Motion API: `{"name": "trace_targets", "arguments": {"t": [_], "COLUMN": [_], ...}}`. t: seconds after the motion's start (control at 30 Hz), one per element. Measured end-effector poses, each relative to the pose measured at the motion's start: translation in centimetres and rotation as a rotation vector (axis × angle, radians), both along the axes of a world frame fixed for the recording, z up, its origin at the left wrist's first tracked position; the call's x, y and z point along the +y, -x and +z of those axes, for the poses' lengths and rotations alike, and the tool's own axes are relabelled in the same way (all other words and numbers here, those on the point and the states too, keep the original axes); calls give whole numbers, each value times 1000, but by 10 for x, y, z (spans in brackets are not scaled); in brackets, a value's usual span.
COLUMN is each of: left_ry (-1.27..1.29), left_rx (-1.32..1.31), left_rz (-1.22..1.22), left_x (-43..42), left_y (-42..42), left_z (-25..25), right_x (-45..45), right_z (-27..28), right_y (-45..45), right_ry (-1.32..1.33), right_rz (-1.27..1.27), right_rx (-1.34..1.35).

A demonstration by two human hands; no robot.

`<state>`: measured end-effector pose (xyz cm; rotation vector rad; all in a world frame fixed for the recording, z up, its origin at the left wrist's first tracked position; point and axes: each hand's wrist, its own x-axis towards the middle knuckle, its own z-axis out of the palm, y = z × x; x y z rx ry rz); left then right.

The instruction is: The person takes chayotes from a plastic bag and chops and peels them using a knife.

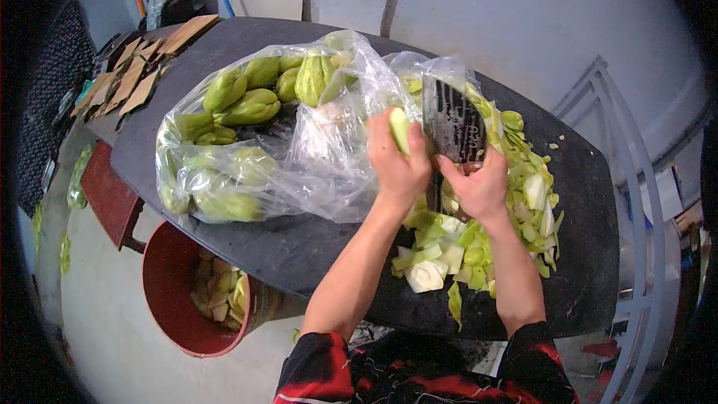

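Note:
My left hand [400, 157] is closed around a pale green chayote [399, 130], held upright over the table. Just right of it, my right hand [479, 183] grips a wide dark cleaver [454, 120] with a wet, spotted blade, its handle mostly hidden by the fingers. The blade is beside the chayote; whether they touch is unclear. Green peelings and pale cut pieces [535, 191] lie heaped under and right of my hands. To the left, a clear plastic bag [321, 142] holds several whole green chayotes [250, 107].
The dark table [292, 251] has a curved edge. Below its left side stands a red bucket [168, 292] with cut pieces inside, near a red stool [108, 194]. Cardboard pieces [138, 82] lie at the back left. A grey metal rail [643, 179] runs along the right.

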<state>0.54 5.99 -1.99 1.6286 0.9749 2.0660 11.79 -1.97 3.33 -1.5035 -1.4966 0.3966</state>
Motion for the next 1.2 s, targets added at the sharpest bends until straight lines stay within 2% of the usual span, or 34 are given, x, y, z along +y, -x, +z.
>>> {"name": "trace_targets", "arguments": {"t": [0.1,0.17,0.23,0.3,0.37,0.43,0.5,0.57,0.7,0.77,0.8,0.93,1.03,1.1,1.2], "left_ry": [-19,-29,228,264,295,294,252,225,157,35,3,3,-46,-81,-37], "left_rx": [-54,-95,-546,-631,-941,-951,-942,-932,-877,-887,-965,-924,-977,-857,-835], "left_rz": [131,49,-479,-556,-737,-760,-696,-739,-768,-860,-913,-878,-948,-888,-796], "left_x": [19,16,12,19,20,18,13,13,5,7,6,2,2,0,-4], "left_y": [9,11,13,14,14,15,16,16,21,21,19,18,17,18,16], "left_z": [-3,-2,0,-2,0,2,6,5,6,4,6,7,10,10,13], "right_x": [-9,-12,-13,-16,-25,-34,-39,-44,-56,-57,-56,-56,-60,-61,-64], "right_z": [8,16,19,19,19,14,5,-3,-12,-11,-12,-11,-9,-11,-13], "right_y": [12,19,14,6,6,10,13,19,27,29,29,28,26,25,24], "right_ry": [-32,-50,-56,-107,-153,-219,-284,-334,-324,-344,-366,-377,-359,-384,-381], "right_rz": [32,64,67,-46,-81,-93,-13,19,57,79,86,100,87,105,103], "right_rx": [115,53,126,43,-18,-275,-419,-575,-672,-796,-798,-774,-822,-813,-795]}}
